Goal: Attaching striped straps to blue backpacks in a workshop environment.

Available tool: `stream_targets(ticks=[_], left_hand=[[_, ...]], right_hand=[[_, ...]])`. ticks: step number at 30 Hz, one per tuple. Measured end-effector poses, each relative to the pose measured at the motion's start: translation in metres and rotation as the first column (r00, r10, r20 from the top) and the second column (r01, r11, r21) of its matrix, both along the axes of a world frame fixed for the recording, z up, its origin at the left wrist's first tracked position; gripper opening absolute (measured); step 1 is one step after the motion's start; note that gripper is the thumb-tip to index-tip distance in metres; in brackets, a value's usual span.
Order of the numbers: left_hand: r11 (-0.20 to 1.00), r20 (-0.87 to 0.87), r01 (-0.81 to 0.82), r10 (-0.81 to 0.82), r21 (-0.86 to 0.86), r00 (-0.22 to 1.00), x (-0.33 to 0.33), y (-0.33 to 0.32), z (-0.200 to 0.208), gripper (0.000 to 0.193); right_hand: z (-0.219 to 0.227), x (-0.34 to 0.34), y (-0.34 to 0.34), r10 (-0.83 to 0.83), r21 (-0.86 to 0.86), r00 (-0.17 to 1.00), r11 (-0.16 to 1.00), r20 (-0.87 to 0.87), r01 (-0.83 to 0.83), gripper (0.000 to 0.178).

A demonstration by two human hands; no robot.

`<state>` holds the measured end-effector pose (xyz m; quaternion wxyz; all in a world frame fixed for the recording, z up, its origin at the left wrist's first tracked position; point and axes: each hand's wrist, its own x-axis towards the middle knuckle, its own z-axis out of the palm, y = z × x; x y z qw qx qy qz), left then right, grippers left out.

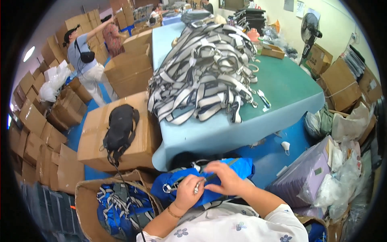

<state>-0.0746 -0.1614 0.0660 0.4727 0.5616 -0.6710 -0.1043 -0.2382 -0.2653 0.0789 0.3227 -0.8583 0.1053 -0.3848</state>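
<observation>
A bright blue fabric item with grey straps (242, 163), perhaps a bag or harness, lies across my lap below the table's front edge. My left hand (188, 192) is closed around a small silver metal clip (197, 187), which pokes out between thumb and fingers. Close by on the right, my right hand (227, 179) hovers over the blue fabric, its thumb and forefinger apart in a curve facing the left hand. A dark strap runs beneath those fingers. Left of the left hand, a silver metal ring (165, 188) hangs on the blue fabric.
A large heap of grey-and-navy straps with metal clips (201, 76) covers much of the table (290, 86). An open carton of blue strapped items (86, 201) stands at my left, beside a carton bearing a black bag (121, 125). Purple wrapped stacks (304, 173) are at right. Two people stand far left.
</observation>
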Motion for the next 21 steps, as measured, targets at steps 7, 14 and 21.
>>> stream_targets(ticks=[7, 14, 21], left_hand=[[0.889, 0.352, -0.41, 0.457, -0.202, 0.817, 0.031, 0.015, 0.02, 0.029], [0.923, -0.416, -0.114, 0.274, 0.369, 0.867, 0.043, 0.013, -0.011, 0.033], [0.939, 0.278, -0.33, 0.343, -0.091, 0.897, 0.044, 0.008, 0.005, 0.032]], right_hand=[[-0.028, -0.035, -0.028, -0.203, -0.251, 0.956, 0.957, -0.211, 0.147, 0.029], [-0.022, -0.046, -0.024, -0.248, -0.301, 0.964, 0.93, -0.093, 0.21, 0.034], [-0.026, -0.042, -0.003, -0.436, -0.274, 0.9, 0.866, -0.003, 0.419, 0.035]])
